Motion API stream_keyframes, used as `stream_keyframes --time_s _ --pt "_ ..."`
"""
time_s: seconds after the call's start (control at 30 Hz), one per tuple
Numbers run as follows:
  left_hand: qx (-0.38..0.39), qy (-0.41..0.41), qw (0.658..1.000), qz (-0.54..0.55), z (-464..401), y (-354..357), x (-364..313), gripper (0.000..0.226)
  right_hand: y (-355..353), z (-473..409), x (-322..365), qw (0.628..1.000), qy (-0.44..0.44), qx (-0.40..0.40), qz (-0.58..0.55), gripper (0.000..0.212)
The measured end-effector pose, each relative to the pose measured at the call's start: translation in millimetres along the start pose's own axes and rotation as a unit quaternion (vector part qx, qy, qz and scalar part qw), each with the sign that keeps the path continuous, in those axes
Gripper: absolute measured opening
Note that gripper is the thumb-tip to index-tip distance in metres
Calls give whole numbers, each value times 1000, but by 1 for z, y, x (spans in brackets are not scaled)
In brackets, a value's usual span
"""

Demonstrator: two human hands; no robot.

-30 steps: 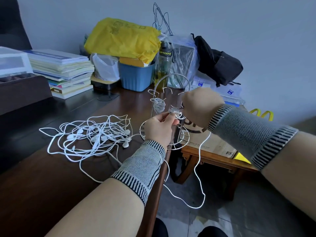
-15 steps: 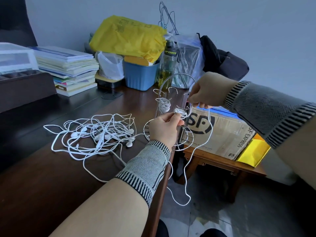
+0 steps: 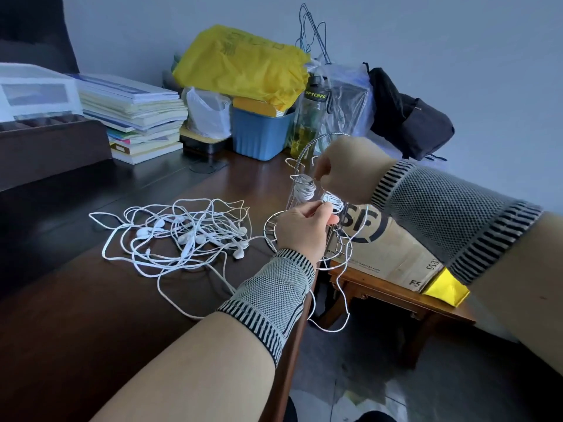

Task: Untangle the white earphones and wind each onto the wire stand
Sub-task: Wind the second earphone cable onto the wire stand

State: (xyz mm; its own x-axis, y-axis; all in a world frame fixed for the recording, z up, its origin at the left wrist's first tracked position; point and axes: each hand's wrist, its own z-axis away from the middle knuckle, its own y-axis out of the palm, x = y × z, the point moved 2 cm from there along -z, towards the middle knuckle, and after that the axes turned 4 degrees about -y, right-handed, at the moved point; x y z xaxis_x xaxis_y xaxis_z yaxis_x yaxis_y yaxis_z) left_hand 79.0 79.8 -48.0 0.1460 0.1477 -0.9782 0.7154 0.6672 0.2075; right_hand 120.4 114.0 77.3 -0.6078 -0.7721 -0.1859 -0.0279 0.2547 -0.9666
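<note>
The dark wooden desk (image 3: 91, 300) carries the tangle of white earphones (image 3: 182, 236), unmoved. At its right edge stands the wire stand (image 3: 307, 147), one hook already bearing a finished coil (image 3: 303, 190). The right hand (image 3: 344, 172) has swung back over the stand, fingers curled on the cord. The left hand (image 3: 304, 229) pinches the second coil (image 3: 332, 199). The hanging slack (image 3: 341, 303) is shorter: winding advances.

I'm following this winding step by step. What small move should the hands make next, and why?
Probably another turn: the right hand pinches the cord at the wire stand, the left hand steadies the half-wound coil, and a slack loop hangs off the desk edge.
</note>
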Motion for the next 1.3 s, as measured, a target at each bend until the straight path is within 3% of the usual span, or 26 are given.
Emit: stream_keyframes --time_s 0.13,0.23,0.37,0.43,0.53,0.63,0.7,0.87,1.03,1.17,1.3 --pt "3 3 1000 -2 0 1 0 14 11 12 1 996 8 -88 -23 14" --pt "-7 7 1000 -20 -5 0 5 45 24 21 10 994 -60 -92 26 10" --pt "-13 2 1000 -4 -8 2 8 53 42 31 13 982 -136 -119 49 10" --pt "12 -18 997 69 -7 4 6 45 52 40 8 972 -131 -194 5 6" --pt "17 -38 990 132 -7 4 3 13 69 57 -3 946 -51 -289 -139 4" --pt "-25 -9 999 27 -11 -5 6 10 80 63 -17 927 65 -278 -242 5" --pt "-35 1 999 22 -11 -9 7 11 82 62 -22 917 101 -258 -288 5" --pt "-51 7 999 12 -11 -12 6 12 85 57 -22 897 72 -184 -396 23" --pt "-57 -13 998 15 -11 -17 2 14 92 51 -33 829 106 -153 -528 47" --pt "-58 -15 998 -11 -7 -20 -1 16 100 46 -31 772 138 -154 -601 28" --pt "-48 -17 996 -76 -7 -25 -2 19 108 43 -26 676 177 -164 -696 17"
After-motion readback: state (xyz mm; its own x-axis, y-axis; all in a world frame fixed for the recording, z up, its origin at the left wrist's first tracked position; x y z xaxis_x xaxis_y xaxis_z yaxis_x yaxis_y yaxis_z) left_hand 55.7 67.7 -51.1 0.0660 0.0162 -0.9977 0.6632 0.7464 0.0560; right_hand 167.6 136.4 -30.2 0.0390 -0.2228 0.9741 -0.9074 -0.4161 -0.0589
